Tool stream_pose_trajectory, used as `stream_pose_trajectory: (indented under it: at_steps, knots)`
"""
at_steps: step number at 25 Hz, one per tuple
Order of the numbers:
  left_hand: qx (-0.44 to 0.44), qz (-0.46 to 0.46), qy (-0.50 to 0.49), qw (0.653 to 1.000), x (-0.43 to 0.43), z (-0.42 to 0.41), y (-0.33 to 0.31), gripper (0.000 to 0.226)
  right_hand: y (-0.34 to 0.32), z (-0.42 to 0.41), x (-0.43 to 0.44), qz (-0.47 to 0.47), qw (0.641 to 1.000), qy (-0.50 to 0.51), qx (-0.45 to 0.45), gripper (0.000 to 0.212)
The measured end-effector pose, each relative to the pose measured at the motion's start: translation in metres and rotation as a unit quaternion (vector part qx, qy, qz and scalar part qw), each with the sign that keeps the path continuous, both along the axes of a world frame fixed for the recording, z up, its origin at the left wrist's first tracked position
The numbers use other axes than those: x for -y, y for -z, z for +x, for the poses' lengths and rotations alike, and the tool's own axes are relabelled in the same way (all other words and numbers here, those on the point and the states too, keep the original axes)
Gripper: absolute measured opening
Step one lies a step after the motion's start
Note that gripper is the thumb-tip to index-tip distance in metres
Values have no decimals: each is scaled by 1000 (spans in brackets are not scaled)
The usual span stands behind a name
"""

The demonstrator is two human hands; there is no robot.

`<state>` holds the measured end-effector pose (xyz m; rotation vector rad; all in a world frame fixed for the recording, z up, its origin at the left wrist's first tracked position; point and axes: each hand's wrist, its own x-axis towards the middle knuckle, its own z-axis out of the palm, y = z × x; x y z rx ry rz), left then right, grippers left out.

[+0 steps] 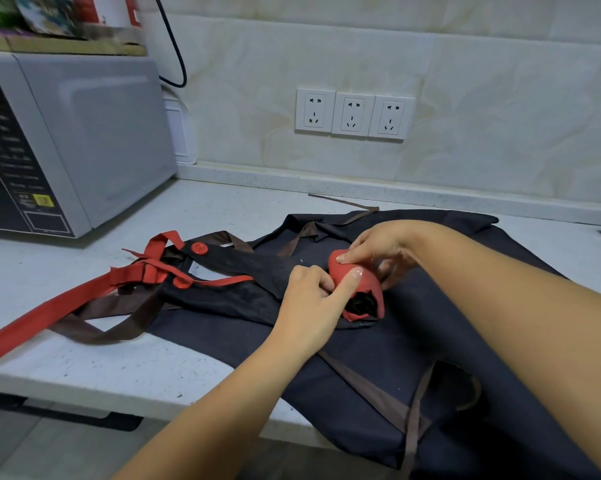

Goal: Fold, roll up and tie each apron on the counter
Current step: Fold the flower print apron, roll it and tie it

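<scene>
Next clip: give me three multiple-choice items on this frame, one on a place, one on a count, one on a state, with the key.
1. The microwave stands where?
A. left end of the counter
B. right end
C. on the floor

2. How many wall sockets?
A. two
B. three
C. five

3. The red-trimmed apron is:
A. flat, unrolled
B. partly rolled, both hands on the roll
C. tied up

Key: 1 A, it fills the left side. 2 B, three plates side by side. 3 B, left hand and right hand grip the roll; red straps lie loose.

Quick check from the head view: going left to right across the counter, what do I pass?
Grey microwave oven → long red apron strap → two red buttons → left hand → red-edged rolled apron end → right hand, all hands on the roll.
</scene>
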<state>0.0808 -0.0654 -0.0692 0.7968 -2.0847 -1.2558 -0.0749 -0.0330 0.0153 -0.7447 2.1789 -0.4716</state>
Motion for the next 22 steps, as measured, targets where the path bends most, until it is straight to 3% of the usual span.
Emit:
stream_pose_trajectory:
  at_steps: [2, 4, 6, 11, 14, 15, 19, 22]
  knots:
    - [-13, 17, -37, 999, 0, -1, 0, 43, 4, 8, 9, -2, 1000, -12, -24, 49]
    - [-37, 20, -42, 998, -2, 0, 0, 24, 8, 16, 18, 4, 998, -35, -55, 53]
    - [-48, -37, -34, 998, -3, 4, 0, 14, 9, 23, 26, 14, 992, -69, -108, 51]
    - [14, -178, -2, 984, 13, 28, -3, 30, 0, 53, 37, 72, 930, -182, -310, 56]
    - [126, -390, -48, 911, 34, 40, 4, 46, -1, 59, 43, 106, 913, -212, -331, 64]
    - [153, -415, -62, 895, 41, 41, 7, 46, 1, 58, 45, 118, 913, -208, -331, 69]
    - [151, -397, -64, 903, 50, 41, 15, 18, 7, 56, 51, 122, 912, -195, -340, 72]
    - [160, -293, -31, 942, 35, 45, 8, 28, 9, 62, 55, 129, 902, -186, -368, 72]
